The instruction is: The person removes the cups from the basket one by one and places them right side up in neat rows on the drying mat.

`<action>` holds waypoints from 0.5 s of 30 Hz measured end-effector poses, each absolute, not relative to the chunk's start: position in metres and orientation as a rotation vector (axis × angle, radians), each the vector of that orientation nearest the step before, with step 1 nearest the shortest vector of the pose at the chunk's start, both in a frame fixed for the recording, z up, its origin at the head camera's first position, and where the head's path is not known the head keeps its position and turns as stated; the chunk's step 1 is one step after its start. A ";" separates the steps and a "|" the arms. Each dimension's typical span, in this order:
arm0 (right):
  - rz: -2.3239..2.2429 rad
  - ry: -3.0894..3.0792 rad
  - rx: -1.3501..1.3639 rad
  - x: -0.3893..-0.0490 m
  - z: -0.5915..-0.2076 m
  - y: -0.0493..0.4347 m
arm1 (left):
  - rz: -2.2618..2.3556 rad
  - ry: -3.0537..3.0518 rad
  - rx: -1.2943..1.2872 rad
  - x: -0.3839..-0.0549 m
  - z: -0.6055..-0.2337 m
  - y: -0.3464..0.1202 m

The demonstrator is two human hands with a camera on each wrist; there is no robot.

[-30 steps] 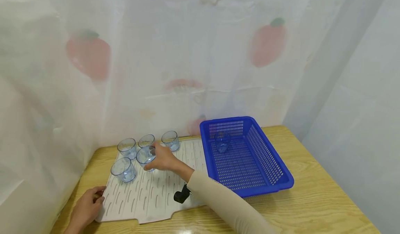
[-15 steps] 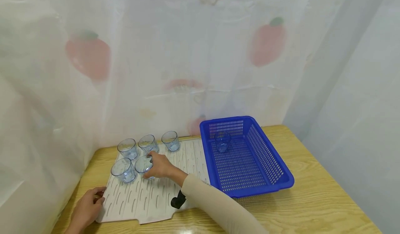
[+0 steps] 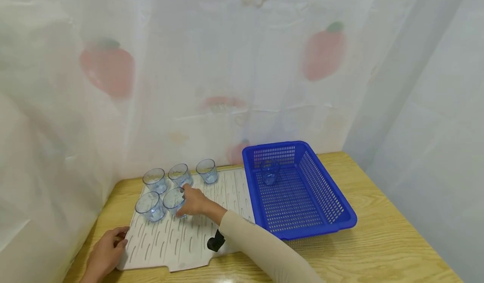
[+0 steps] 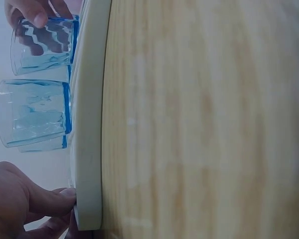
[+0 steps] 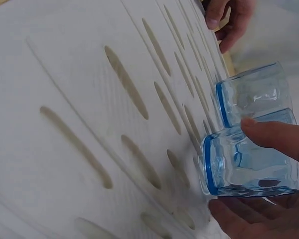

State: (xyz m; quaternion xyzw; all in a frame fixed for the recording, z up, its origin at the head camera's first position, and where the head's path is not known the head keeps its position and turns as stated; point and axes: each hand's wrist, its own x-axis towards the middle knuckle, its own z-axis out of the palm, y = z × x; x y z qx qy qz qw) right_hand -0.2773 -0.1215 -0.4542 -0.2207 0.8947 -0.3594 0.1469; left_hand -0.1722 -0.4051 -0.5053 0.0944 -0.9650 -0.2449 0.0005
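Observation:
A pale slotted drainboard lies on the wooden table with several clear bluish glasses on it. My right hand holds the front-row right glass, which stands upright on the board. In the right wrist view the thumb lies along one side of that glass, the fingers along the other. Close beside it is the front-left glass. The back row has a left glass, a middle glass and a right glass. At the board's left edge, my left hand pinches the rim.
A blue plastic basket sits to the right, overlapping the board's right side. One glass stands inside it near the back left. A whitish curtain with strawberry prints encloses the table at the back and sides.
The right hand has brought its glass toward the front and down onto the board, beside the front-left glass. During the last half second it has hardly moved. The left hand stays put.

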 end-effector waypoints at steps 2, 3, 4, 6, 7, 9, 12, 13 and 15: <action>-1.008 2.572 -0.610 -0.277 -0.453 -0.121 | -0.769 -3.030 0.289 -0.172 -0.506 -0.405; -0.995 2.572 -0.600 -0.277 -0.452 -0.120 | -0.771 -3.028 0.287 -0.172 -0.506 -0.405; -0.986 2.570 -0.591 -0.277 -0.452 -0.120 | -0.770 -3.027 0.283 -0.173 -0.506 -0.405; -0.970 2.579 -0.585 -0.278 -0.451 -0.119 | -0.770 -3.023 0.274 -0.172 -0.505 -0.404; -0.960 2.585 -0.585 -0.278 -0.451 -0.118 | -0.770 -3.022 0.270 -0.172 -0.505 -0.404; -0.945 2.590 -0.586 -0.279 -0.450 -0.117 | -0.771 -3.020 0.271 -0.172 -0.504 -0.403; -0.935 2.595 -0.579 -0.280 -0.447 -0.116 | -0.781 -3.026 0.285 -0.172 -0.504 -0.403; -0.933 2.597 -0.572 -0.280 -0.446 -0.115 | -0.780 -3.028 0.292 -0.172 -0.504 -0.403; -0.927 2.605 -0.571 -0.281 -0.442 -0.113 | -0.784 -3.034 0.303 -0.172 -0.505 -0.404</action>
